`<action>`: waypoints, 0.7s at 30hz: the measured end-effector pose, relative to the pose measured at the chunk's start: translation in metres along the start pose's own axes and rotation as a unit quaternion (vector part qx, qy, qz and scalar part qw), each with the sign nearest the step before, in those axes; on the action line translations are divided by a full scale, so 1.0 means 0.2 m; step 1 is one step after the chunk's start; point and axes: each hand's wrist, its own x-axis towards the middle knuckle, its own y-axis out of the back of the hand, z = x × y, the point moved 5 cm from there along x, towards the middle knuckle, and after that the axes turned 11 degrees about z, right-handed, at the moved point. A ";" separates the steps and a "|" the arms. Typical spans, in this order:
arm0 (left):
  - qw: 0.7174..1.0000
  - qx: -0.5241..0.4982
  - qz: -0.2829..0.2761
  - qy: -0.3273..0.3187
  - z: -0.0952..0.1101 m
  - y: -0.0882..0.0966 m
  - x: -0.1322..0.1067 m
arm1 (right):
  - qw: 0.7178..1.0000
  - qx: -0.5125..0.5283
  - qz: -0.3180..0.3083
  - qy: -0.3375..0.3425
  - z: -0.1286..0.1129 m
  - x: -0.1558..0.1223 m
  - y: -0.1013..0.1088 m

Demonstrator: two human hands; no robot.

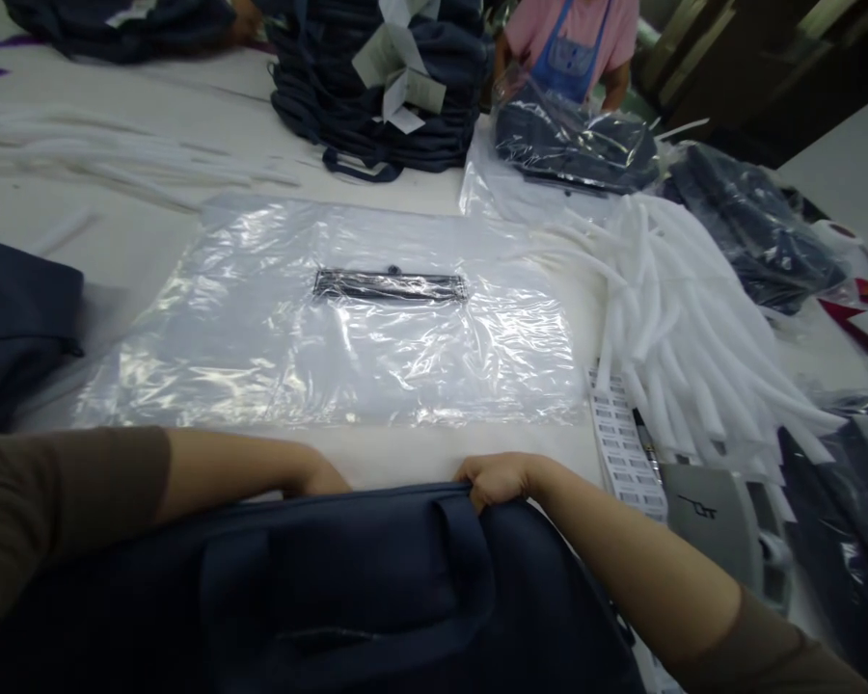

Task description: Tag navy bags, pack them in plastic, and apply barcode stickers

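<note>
Half the left hand (pixel 319 479) hides behind the navy bag (pixel 333 602), grip unclear; right hand (pixel 496 479) clutches its rim.

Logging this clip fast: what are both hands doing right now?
Left hand: at navy bag, grip hidden.
Right hand: closed on the bag's edge.
</note>
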 end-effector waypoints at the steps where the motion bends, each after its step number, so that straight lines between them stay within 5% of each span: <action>1: 0.999 -0.003 -0.034 0.003 0.02 0.06 -0.03 | 1.000 -0.015 0.007 -0.006 0.00 0.01 0.00; 3: 1.000 0.016 -0.025 -0.009 0.08 0.21 -0.13 | 0.997 -0.073 0.034 -0.002 -0.01 0.02 0.02; 6: 0.968 0.140 0.171 -0.121 0.25 0.35 -0.37 | 0.981 -0.170 0.088 0.030 -0.05 0.01 0.05; 9: 0.878 0.258 0.263 -0.305 0.32 0.17 -0.63 | 0.955 -0.227 0.185 0.054 -0.09 -0.09 0.05; 12: 0.815 0.315 0.286 -0.394 0.14 -0.11 -0.70 | 0.876 -0.285 0.373 0.110 -0.14 -0.28 -0.03; 14: 0.810 0.332 0.279 -0.395 -0.01 -0.21 -0.63 | 0.785 -0.331 0.485 0.195 -0.16 -0.39 -0.16; 16: 0.817 0.333 0.269 -0.386 -0.11 -0.22 -0.55 | 0.717 -0.377 0.516 0.280 -0.15 -0.42 -0.32; 21: 0.817 0.318 0.239 -0.419 -0.09 -0.19 -0.61 | 0.716 -0.393 0.466 0.341 -0.01 -0.31 -0.50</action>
